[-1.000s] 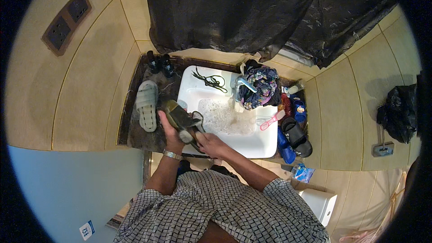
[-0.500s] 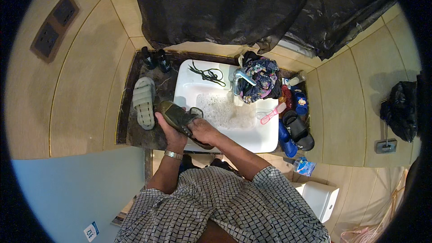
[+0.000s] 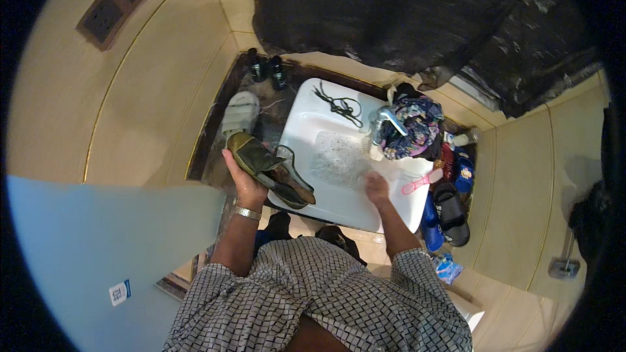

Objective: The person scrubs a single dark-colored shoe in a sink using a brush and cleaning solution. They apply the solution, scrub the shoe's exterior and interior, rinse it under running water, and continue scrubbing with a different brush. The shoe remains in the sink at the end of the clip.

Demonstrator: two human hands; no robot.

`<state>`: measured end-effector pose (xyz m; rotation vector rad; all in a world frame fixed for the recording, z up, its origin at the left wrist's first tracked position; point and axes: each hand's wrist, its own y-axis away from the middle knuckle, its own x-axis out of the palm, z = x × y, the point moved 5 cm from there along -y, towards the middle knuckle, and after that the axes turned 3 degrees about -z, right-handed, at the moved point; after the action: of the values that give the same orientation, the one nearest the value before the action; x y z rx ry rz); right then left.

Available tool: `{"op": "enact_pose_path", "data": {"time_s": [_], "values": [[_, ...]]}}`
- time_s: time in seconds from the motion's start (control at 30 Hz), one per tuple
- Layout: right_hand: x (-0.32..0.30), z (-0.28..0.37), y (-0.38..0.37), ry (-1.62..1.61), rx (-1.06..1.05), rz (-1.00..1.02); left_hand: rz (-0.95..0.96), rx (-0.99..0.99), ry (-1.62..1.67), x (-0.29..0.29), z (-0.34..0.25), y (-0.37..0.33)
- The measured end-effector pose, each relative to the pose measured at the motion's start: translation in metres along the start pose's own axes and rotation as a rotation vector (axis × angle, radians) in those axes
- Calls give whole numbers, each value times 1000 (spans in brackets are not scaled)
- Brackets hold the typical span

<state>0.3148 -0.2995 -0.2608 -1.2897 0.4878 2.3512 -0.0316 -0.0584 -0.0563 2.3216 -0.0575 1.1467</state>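
My left hand (image 3: 245, 179) grips an olive-green open-heeled shoe (image 3: 257, 160) by its toe end, with a strap standing up at the heel. The shoe is tilted over the left edge of the white sink (image 3: 305, 107). My right hand (image 3: 376, 188) hangs above the right part of the basin, beside the soapy water (image 3: 339, 156). Motion smears its fingers, so their pose is unclear. To its right, a pink-handled brush (image 3: 420, 182) lies on the sink's rim.
Dark laces (image 3: 339, 103) lie on the sink's back ledge, left of the tap (image 3: 393, 121) and bundled floral cloth (image 3: 417, 124). A pale slide (image 3: 240, 114) and black bottles (image 3: 267, 70) stand left. Blue slippers (image 3: 432, 225) and black slides (image 3: 451, 215) crowd the right.
My right hand has let go of the shoe and moved right over the basin. My left hand still holds the shoe. The whole view has shifted and tilted.
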Motion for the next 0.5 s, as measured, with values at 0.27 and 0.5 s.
{"op": "enact_pose_path", "data": {"time_s": [0.27, 0.5], "values": [[33, 55, -39, 70, -37, -47, 29, 23, 64, 2, -22, 25], [-98, 273, -18, -578, -208, 101, -16, -30, 141, -21, -12, 17]]}}
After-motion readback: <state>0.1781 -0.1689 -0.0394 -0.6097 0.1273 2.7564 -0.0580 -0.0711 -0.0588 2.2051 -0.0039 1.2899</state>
